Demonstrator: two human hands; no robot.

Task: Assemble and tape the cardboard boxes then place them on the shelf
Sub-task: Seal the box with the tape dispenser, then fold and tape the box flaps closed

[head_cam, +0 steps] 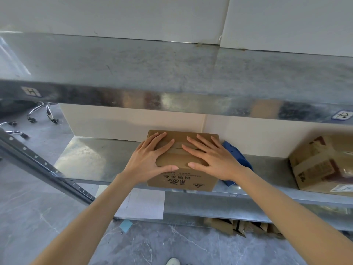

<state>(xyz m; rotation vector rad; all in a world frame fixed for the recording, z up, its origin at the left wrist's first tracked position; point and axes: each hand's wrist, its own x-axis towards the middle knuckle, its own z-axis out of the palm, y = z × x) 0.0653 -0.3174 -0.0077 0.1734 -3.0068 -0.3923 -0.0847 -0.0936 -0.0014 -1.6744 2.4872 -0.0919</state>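
A small brown cardboard box (181, 180) with dark printed characters on its front stands on the metal shelf (86, 159), its front face at the shelf's front edge. Clear tape runs along its closed top seam. My left hand (150, 159) lies flat on the left half of the top, fingers spread. My right hand (212, 159) rests flat on the right half, fingers spread too. Both palms press on the lid; neither hand wraps around the box.
A blue object (238, 159) lies just right of the box. A second taped cardboard box (321, 165) stands at the shelf's right end. An upper shelf (172, 73) overhangs. Flat cardboard pieces (240, 226) lie below; a slanted metal upright (44, 167) at left.
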